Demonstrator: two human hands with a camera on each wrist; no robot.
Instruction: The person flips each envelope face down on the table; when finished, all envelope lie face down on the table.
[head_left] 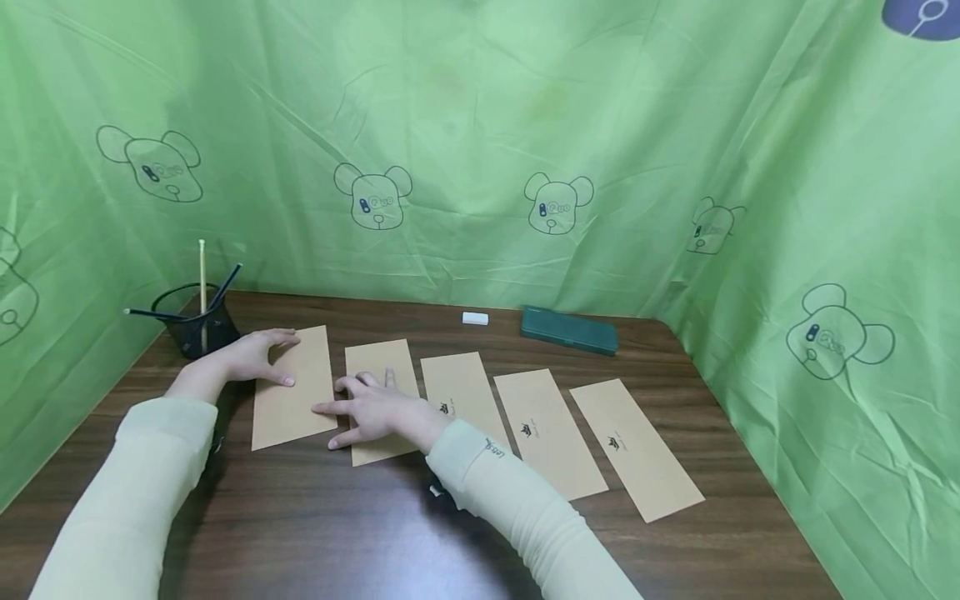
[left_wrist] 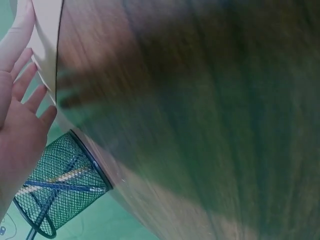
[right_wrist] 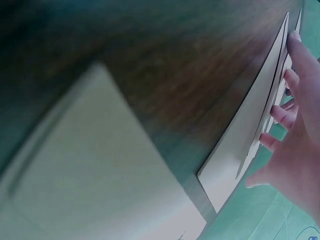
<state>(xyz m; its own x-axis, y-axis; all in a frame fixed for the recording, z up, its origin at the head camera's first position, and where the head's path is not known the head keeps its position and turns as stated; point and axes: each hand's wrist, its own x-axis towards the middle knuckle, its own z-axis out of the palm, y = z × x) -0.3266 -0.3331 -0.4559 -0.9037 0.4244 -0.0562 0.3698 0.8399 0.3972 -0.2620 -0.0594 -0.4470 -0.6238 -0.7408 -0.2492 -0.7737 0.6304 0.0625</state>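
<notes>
Several brown paper envelopes lie in a slanting row across the table. On the leftmost envelope [head_left: 300, 408], my left hand [head_left: 255, 357] rests at the upper left edge, thumb on the paper and fingers extended. My right hand [head_left: 378, 410] is spread over the second envelope [head_left: 378, 357], and one fingertip reaches the lower right edge of the leftmost one. Under the right forearm, the third envelope [head_left: 459, 379] is partly covered. Farther right lie a fourth envelope [head_left: 555, 442] and a fifth envelope [head_left: 637, 450], each with a small dark print.
A black mesh pen cup [head_left: 202, 329] with pencils stands at the back left, close to my left wrist. Along the back are a white eraser [head_left: 475, 318] and a dark green case [head_left: 568, 331]. Green curtains [head_left: 465, 125] enclose the wooden table [head_left: 337, 533].
</notes>
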